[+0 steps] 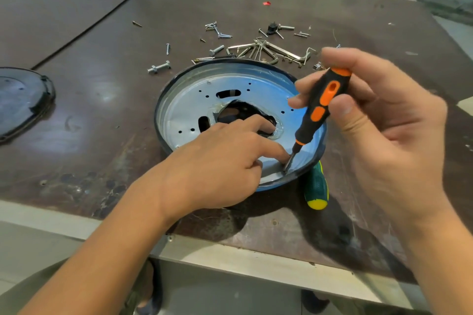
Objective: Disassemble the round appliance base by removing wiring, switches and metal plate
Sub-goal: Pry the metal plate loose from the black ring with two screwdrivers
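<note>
Mid-task, unscrewing stage by the look of it: working a fastener at the near-right edge of the metal plate (184,110), seated inside the round appliance base (156,115). Sits on the brown table (102,59), near the front edge, centre-right of view. Right hand (384,115) pinching the orange-and-black screwdriver (325,100) high on the handle between thumb and fingertips, shaft slanting down-left, tip at the plate's edge just inside the rim. Left hand (212,169) spread on the plate, one finger reaching to the ragged central hole, another right beside the tip; probably pressing to steady. No wiring or switches visible; gone or hidden under the plate, cannot tell. Screw itself too small to make out. Next move likely calls for: tip square in the head, downward push while twisting, base held against spinning, then a check for other rim screws before lifting the plate. Plate: thin shiny sheet metal, bluish reflections, round, punched with small holes and oblong slots, glue-like residue round the centre cut-out. Base rim: dark, smooth, shallow dish. Green-and-yellow screwdriver handle (317,186) poking out from under the near rim, rubbery-looking. Behind: hex keys (258,50), loose screws and bolts (217,30), bare steel. Far left: black round cover (20,102).
</note>
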A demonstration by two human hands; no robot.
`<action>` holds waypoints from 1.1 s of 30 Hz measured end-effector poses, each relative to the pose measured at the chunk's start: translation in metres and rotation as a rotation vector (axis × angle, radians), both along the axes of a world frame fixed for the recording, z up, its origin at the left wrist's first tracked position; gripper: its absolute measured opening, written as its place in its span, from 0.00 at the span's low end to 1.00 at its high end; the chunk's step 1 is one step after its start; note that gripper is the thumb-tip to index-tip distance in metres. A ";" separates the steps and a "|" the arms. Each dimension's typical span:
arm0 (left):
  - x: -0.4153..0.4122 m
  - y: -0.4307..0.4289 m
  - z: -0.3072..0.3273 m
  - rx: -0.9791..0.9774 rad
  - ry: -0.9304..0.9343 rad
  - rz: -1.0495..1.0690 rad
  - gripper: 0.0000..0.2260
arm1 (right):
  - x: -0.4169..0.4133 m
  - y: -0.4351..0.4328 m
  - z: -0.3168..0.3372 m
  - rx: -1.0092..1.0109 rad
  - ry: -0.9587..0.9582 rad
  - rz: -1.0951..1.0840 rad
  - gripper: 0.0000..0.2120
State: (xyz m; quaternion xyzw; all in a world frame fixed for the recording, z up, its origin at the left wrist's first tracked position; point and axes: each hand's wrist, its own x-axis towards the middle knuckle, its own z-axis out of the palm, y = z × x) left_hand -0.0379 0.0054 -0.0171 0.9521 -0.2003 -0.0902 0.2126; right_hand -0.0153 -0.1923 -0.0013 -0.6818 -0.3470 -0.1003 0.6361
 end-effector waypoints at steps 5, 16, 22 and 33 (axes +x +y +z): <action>0.000 0.000 0.000 -0.018 0.004 0.016 0.20 | 0.000 0.004 0.001 0.011 0.012 0.041 0.13; 0.000 0.001 -0.002 -0.018 -0.011 0.012 0.20 | 0.004 0.005 0.001 0.028 0.012 -0.090 0.15; -0.001 0.000 0.000 -0.022 -0.003 0.011 0.20 | 0.005 0.001 0.004 -0.018 -0.045 -0.148 0.17; 0.000 0.001 -0.004 -0.027 -0.014 0.002 0.18 | 0.006 0.001 0.004 -0.013 -0.054 -0.126 0.18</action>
